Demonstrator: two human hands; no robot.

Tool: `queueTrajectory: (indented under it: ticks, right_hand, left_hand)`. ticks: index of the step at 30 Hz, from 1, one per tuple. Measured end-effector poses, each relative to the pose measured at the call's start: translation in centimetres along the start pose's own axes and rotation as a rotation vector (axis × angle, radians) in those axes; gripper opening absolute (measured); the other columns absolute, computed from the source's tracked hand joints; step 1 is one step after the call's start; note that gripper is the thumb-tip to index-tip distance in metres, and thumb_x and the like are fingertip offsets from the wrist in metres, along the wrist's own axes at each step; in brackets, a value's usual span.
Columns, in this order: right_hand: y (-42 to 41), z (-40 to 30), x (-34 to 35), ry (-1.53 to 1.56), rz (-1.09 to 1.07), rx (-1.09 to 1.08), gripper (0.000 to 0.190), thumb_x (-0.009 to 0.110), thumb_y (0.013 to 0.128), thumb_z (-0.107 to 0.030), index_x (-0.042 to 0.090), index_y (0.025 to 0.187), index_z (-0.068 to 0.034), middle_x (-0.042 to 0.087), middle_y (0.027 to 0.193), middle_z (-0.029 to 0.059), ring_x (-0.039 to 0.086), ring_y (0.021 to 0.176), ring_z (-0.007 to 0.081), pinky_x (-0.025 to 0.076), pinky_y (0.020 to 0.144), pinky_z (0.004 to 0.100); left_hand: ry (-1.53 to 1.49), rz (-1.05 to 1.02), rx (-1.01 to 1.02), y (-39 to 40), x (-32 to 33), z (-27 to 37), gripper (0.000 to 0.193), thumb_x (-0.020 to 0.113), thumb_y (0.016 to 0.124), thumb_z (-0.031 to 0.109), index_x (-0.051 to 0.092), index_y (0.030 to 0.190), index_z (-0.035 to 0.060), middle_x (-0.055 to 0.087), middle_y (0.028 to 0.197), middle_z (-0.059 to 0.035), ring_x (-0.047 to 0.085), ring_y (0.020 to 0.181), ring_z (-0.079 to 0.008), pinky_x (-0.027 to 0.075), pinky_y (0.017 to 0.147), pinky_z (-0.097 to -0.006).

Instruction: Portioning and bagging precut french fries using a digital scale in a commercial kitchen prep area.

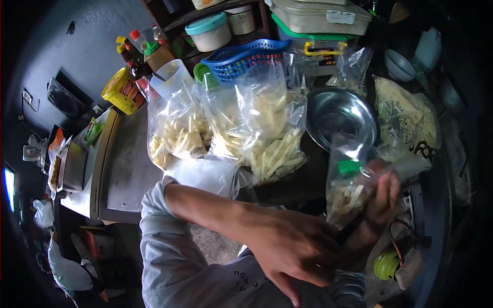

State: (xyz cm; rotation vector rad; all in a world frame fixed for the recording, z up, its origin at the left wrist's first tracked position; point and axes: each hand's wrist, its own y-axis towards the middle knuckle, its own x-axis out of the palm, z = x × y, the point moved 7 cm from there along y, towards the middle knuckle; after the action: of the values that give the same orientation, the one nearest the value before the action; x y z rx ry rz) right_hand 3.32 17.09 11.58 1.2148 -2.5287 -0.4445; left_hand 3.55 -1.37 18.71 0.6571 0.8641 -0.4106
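Observation:
My right hand [383,188] grips a clear plastic bag [348,200] holding pale cut potato sticks. A green item [349,166] shows at the bag's upper part; its kind is unclear. Across the front of my body reaches my left hand [296,246], its thumb spread downward. Its other fingers bend over near my right forearm, and their tips are hard to make out. Beyond the hands stand clear bags of potato sticks [275,158], with another such bag [185,134] further left. A steel bowl [339,115] sits just behind the held bag.
A large printed bag of pale food [404,111] lies at right. Behind are a blue plastic basket [246,57], lidded tubs [210,30] and sauce bottles [134,57]. A yellow bucket [122,90] stands left. Below right is a green gas cylinder [386,265]. Another person [69,265] is at lower left.

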Motion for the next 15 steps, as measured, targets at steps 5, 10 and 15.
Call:
queueTrajectory:
  ticks: [5,10,15]
  right_hand:
    - [0.8,-3.1,12.1,0.100,-0.718,-0.184,0.033,0.042,0.098,-0.029,0.051,0.081,-0.003,0.066,0.096,0.0114,0.049,0.062,0.0077,0.042,0.057,0.0224]
    - [-3.6,5.7,18.4,0.223,-0.999,0.373,0.030,0.043,0.098,-0.027,0.057,0.083,-0.006,0.054,0.079,0.0007,0.048,0.075,0.0076,0.040,0.072,0.0239]
    - [-5.2,7.6,23.4,0.213,-1.053,0.322,0.031,0.045,0.096,-0.026,0.057,0.081,-0.002,0.054,0.070,0.0067,0.053,0.068,0.0149,0.043,0.068,0.0305]
  left_hand:
    - [0.117,0.086,0.153,-0.3,4.0,0.7,0.040,0.062,0.076,0.045,0.053,0.086,0.0069,0.058,0.083,-0.0093,0.061,0.078,-0.0256,0.049,0.066,-0.0362]
    - [0.248,0.154,0.243,-0.7,7.9,1.7,0.021,0.055,0.083,0.032,0.054,0.085,0.0109,0.059,0.088,-0.0035,0.060,0.083,-0.0176,0.050,0.074,-0.0306]
    - [0.566,0.097,0.154,-1.8,5.1,3.2,0.014,0.056,0.072,0.019,0.058,0.078,0.0070,0.055,0.080,-0.0037,0.057,0.079,-0.0170,0.049,0.073,-0.0294]
